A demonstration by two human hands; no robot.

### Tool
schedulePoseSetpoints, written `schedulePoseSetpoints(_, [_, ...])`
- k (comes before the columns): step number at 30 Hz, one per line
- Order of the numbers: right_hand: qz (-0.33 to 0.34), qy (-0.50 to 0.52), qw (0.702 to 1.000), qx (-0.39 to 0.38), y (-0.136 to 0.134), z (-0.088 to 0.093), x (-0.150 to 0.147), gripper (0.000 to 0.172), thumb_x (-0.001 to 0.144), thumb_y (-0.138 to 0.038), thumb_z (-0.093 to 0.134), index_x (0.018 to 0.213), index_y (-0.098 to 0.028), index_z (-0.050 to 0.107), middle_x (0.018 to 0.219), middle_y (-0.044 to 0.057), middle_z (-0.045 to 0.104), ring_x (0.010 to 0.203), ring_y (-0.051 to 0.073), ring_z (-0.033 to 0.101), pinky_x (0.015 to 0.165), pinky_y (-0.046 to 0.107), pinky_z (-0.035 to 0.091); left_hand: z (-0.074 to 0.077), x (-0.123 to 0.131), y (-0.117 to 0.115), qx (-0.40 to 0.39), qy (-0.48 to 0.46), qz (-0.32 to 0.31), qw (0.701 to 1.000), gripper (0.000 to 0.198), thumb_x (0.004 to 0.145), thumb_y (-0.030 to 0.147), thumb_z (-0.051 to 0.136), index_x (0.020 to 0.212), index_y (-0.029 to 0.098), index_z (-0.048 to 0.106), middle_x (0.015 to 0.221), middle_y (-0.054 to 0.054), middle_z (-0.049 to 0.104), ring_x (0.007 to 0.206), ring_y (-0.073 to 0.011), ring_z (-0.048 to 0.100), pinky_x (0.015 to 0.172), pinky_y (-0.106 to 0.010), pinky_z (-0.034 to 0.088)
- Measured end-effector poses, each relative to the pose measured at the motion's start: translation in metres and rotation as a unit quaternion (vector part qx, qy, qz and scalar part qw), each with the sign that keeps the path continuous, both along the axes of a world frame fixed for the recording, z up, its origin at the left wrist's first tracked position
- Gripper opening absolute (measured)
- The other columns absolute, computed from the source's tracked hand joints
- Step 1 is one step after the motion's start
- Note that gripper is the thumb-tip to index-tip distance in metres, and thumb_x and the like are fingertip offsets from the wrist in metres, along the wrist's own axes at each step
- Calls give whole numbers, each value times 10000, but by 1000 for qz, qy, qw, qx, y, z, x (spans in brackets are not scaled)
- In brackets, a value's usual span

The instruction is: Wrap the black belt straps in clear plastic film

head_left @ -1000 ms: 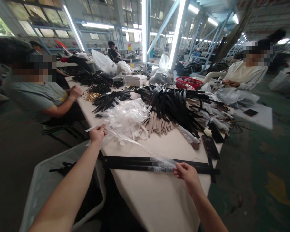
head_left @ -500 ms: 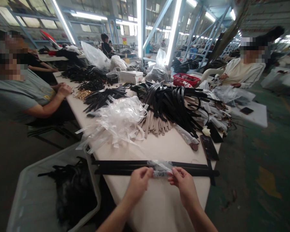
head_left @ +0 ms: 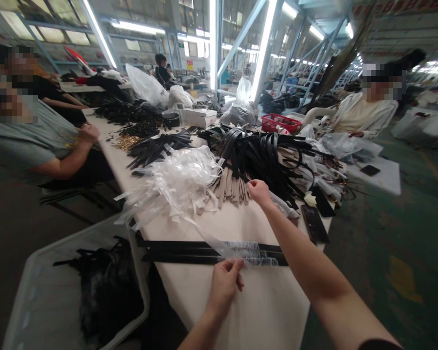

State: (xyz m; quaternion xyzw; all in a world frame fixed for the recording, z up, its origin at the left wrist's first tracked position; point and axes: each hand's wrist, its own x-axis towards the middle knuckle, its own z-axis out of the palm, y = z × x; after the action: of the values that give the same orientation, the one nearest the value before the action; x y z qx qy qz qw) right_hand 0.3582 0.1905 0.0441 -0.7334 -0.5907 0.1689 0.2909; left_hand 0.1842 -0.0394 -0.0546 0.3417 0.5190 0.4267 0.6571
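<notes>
**Fig. Two hands working among straps on a long desk**

Foreground: the left hand [head_left: 224,287] is closed, pinching a clear plastic strip [head_left: 219,242] that is wrapped around two long black straps [head_left: 190,253] lying flat on the desk [head_left: 270,306]. The right hand [head_left: 259,192], fingers curled, is at tan strap ends [head_left: 231,192]; any grip cannot be determined. Left of the desk: a white bin [head_left: 25,291] of black scraps [head_left: 102,287]. Beyond: heaped white film [head_left: 171,187], a black strap pile [head_left: 255,155], a red basket [head_left: 280,123] and a seated co-worker [head_left: 365,114].
</notes>
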Motion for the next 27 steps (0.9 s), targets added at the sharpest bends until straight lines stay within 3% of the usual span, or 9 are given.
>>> schedulePoseSetpoints(2, [-11,-18,1000,-22,39,-4,-5,254,909,-318,584,1006,-124,714,1056,173,731,1041,268,674,853,284,483,-3,1,-1,-2,-10,9,1000,512,747,623,725,770,113,685,437,4,556,362,-97,443,391,-211,369])
schedulePoseSetpoints(5, [-25,-45,998,-44,63,-14,-13,285,905,-276,623,1091,-65,671,1181,251,660,1126,309,635,914,327,470,-4,1,-2,-19,-37,36,999,493,744,618,732,749,134,636,446,-3,572,372,-112,475,388,-219,397])
schedulePoseSetpoints(9, [-24,-58,997,-54,63,-17,-14,323,954,-277,596,1175,-44,614,1265,238,603,1172,299,599,989,425,456,-1,0,-1,-23,-81,53,995,512,716,627,749,782,136,617,610,-71,685,398,-136,546,393,-256,453])
schedulePoseSetpoints(11, [-19,-49,997,-55,59,-10,-10,350,952,-326,611,1182,-62,611,1254,195,617,1150,278,606,991,454,465,1,-1,-1,-22,-99,52,993,522,701,619,765,820,131,623,728,-104,724,407,-133,562,392,-263,465])
schedulePoseSetpoints(14, [-8,-18,999,-48,42,4,-2,288,910,-244,633,1103,-31,653,1176,243,656,1101,282,632,957,385,468,0,-4,-1,-23,-115,45,992,507,689,578,796,852,127,631,751,-99,723,431,-133,579,418,-268,486])
schedulePoseSetpoints(17, [14,32,999,-34,1,12,9,299,843,-135,577,1111,-56,682,984,190,736,931,238,688,850,302,489,-4,-8,-1,-18,-134,42,990,481,652,499,852,878,123,655,720,-68,704,499,-149,615,490,-282,522])
schedulePoseSetpoints(21, [43,116,992,-36,-98,4,28,367,821,-200,524,1118,-100,714,699,64,726,609,189,678,622,283,531,-5,-12,-1,-3,-152,44,987,440,629,413,887,899,124,696,718,-47,691,562,-143,622,552,-269,517])
schedulePoseSetpoints(25, [86,315,944,-51,-224,-6,43,380,790,-371,671,1079,-137,748,806,89,746,720,237,708,673,341,573,1,-14,-4,0,-162,16,987,376,679,427,857,818,108,713,686,-52,669,570,-138,606,560,-258,493])
schedulePoseSetpoints(27, [90,318,943,-39,-278,-4,42,326,773,-411,737,1013,-194,773,831,87,732,762,252,689,703,353,562,4,-13,-5,-4,-159,8,987,373,686,433,852,805,108,713,669,-40,652,550,-131,594,553,-257,486])
